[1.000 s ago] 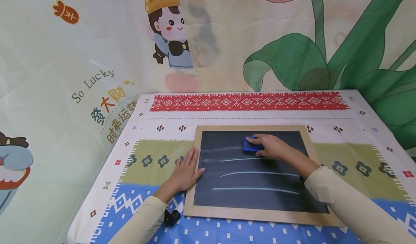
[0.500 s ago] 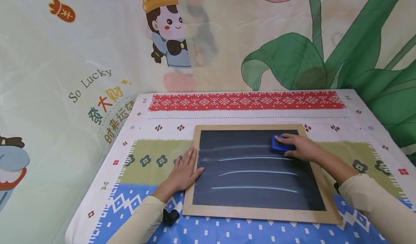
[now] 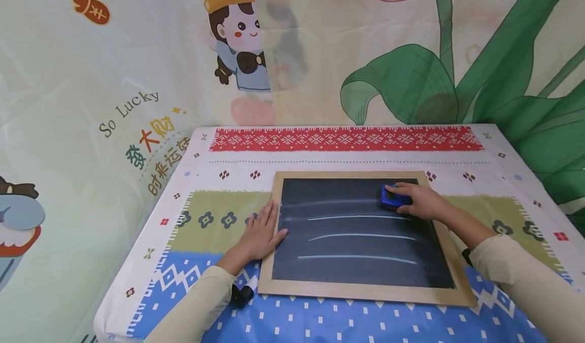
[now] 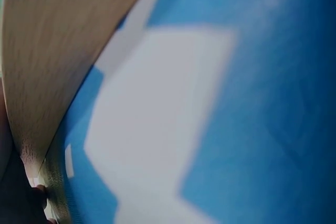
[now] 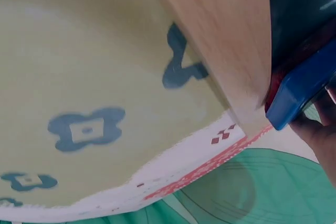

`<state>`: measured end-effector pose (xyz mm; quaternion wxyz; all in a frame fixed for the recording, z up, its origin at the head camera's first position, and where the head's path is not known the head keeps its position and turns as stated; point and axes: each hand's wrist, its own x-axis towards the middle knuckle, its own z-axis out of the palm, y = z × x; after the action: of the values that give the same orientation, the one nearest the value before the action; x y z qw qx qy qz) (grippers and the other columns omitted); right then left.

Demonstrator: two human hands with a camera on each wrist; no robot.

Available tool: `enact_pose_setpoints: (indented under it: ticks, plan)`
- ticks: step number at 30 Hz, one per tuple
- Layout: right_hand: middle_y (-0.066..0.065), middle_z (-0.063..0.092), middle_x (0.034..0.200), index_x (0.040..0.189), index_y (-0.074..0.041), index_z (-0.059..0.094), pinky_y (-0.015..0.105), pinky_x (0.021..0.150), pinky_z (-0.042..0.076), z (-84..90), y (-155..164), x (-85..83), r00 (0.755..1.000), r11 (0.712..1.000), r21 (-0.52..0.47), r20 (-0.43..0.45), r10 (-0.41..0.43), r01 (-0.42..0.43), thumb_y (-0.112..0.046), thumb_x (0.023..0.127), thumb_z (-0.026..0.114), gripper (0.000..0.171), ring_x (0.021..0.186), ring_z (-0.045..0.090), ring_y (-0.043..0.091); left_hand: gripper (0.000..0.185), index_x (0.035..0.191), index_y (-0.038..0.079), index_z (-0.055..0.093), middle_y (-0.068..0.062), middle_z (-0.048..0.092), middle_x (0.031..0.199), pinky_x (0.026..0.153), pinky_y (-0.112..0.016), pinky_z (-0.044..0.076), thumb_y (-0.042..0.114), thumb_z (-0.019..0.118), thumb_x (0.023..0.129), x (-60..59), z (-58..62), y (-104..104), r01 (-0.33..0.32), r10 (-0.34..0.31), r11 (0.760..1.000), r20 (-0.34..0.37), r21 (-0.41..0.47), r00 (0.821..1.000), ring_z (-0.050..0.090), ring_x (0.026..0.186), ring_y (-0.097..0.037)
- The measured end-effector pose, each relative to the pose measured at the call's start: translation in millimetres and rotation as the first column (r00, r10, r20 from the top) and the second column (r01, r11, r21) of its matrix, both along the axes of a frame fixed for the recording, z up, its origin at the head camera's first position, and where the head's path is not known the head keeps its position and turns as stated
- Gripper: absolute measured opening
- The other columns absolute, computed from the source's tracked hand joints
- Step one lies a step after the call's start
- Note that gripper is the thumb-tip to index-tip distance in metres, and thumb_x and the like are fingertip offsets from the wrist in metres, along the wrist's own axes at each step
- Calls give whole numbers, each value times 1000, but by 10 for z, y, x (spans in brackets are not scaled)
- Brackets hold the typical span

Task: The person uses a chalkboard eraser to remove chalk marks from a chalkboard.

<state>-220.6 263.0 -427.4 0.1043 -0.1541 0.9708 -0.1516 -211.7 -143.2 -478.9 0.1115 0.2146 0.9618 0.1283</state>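
Note:
A wood-framed blackboard [image 3: 365, 277] lies on the patterned tablecloth, with three pale chalk lines [image 3: 361, 237] and a faint smear above them. My right hand [image 3: 422, 201] grips a blue board eraser [image 3: 389, 196] on the board's upper right part. In the right wrist view the eraser [image 5: 300, 85] shows a reddish underside against the dark surface, beside the wooden frame [image 5: 231, 35]. My left hand [image 3: 259, 234] rests with fingers extended on the board's left frame edge, its thumb reaching onto the dark surface. The left wrist view shows mostly frame and cloth.
The tablecloth [image 3: 219, 175] carries red, green and blue bands and covers the table. Behind it hangs a printed cloth [image 3: 311, 79] with a tulip and cartoon figures. Dark wrist devices, such as the one at the left sleeve [image 3: 241, 296], sit close to the cloth.
My right hand has moved the eraser rightward along the board's upper part, mostly in the first half second. The smear there looks fainter. My left hand has stayed at the left frame edge.

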Motion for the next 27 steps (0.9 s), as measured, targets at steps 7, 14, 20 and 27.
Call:
enact_pose_setpoints:
  ticks: [7,14,20,27]
  plan:
    - [31,46,129,136,-5,42,53,84,43,33,6,-86,995,997,-49,74,-63,66,-25,81,68,64,102,53,40,74,147,5,2,-13,-3,154,109,-56,8,47,34,95,5,-11,-20,-3,3,1000,-2,-9,1000,4,141,-32]
    - [29,46,131,135,-4,44,56,87,41,42,-23,-42,999,999,-4,11,-39,39,-24,79,70,65,108,52,44,74,147,5,2,-13,-4,154,109,-57,7,46,35,96,-8,21,-15,16,-16,1000,2,11,1000,5,141,-33]
    - [26,46,132,134,-6,45,58,90,39,0,-262,-36,1000,1000,-12,-12,6,-6,-18,77,72,64,111,50,44,74,147,6,1,-12,-5,154,109,-57,6,46,36,95,-12,14,-31,2,-2,1000,15,3,1000,4,141,-32]
    - [21,47,134,135,-12,46,55,92,40,11,-830,-193,997,997,-9,8,82,-82,-18,78,72,63,113,51,40,74,147,6,0,-12,-5,154,109,-57,6,46,35,95,-27,-4,-15,10,-10,1000,15,13,1000,3,141,-32]
